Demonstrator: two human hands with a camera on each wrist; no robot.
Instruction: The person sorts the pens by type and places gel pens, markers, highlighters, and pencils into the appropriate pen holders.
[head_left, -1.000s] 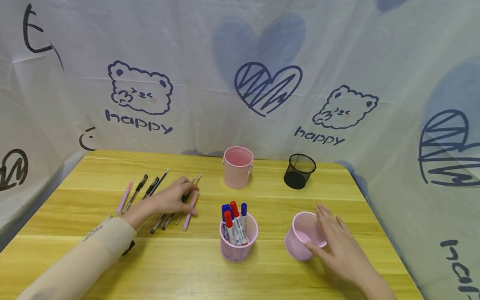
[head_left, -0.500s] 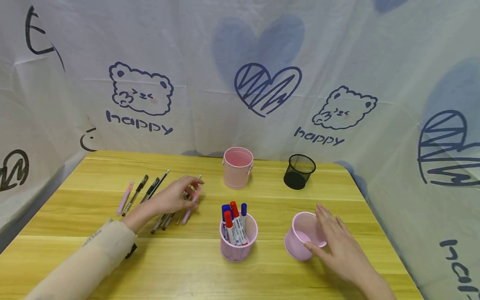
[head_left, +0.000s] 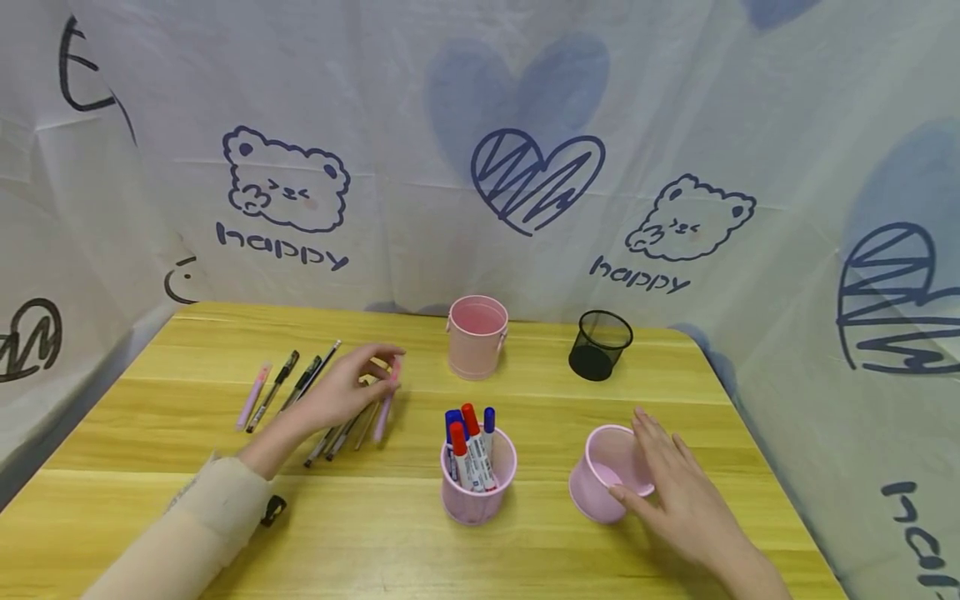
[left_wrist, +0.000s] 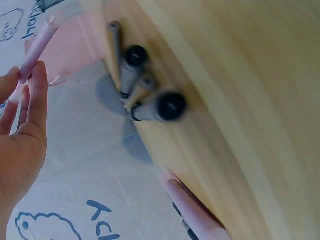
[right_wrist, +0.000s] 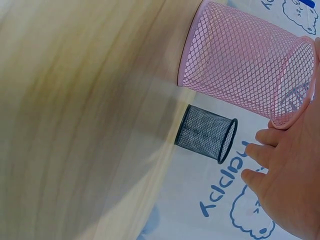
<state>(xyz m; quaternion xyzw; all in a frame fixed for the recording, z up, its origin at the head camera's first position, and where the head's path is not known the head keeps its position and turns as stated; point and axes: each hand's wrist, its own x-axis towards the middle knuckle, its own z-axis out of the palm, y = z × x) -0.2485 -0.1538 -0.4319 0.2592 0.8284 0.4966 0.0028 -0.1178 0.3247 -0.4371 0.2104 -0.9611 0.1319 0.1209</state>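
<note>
My left hand [head_left: 339,390] pinches a pale purple highlighter with a pink cap [head_left: 383,418] between thumb and fingers. In the left wrist view the highlighter [left_wrist: 39,50] is lifted clear of the tabletop. Below and beside that hand lie several pens and pencils [head_left: 322,443], partly hidden by it. My right hand [head_left: 686,496] rests with straight fingers at the rim of a pink mesh pen holder [head_left: 588,487], which has nothing inside. Between the hands stands another pink pen holder [head_left: 476,507] with red and blue markers [head_left: 474,458] in it.
A pink bucket [head_left: 474,354] and a black mesh pen holder [head_left: 592,358] stand at the back of the wooden table [head_left: 375,533]. A second highlighter [head_left: 253,396] and black pens [head_left: 273,390] lie at the left. A small black object [head_left: 273,510] sits by the left sleeve.
My left hand has taken hold of the highlighter and raised it from among the pens, tilting it more upright. The right hand has stayed at the pen holder's rim.
</note>
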